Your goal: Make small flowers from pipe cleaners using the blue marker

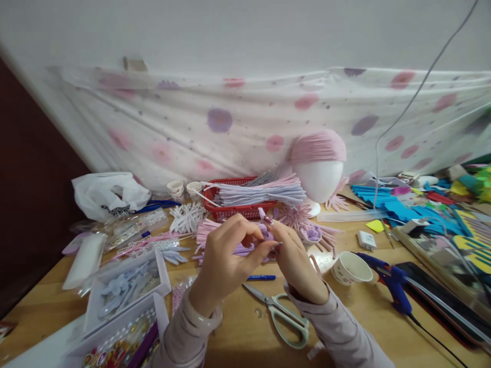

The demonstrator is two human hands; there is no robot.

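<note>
Above the middle of the table, my left hand and my right hand meet at the fingertips, both closed on a small piece of curled purple chenille stem. A pale end of it sticks up between the fingers; the rest is partly hidden. Beneath my hands lie pink chenille stems and a blue pen. Scissors with pale green handles rest on the table by my right wrist. Just beyond that hand, a small cup holds curled purple pieces.
A red basket with bundled stems stands at the back beside a white head form. On the right are a paper cup, a blue glue gun and a phone. White boxes of beads and parts fill the left.
</note>
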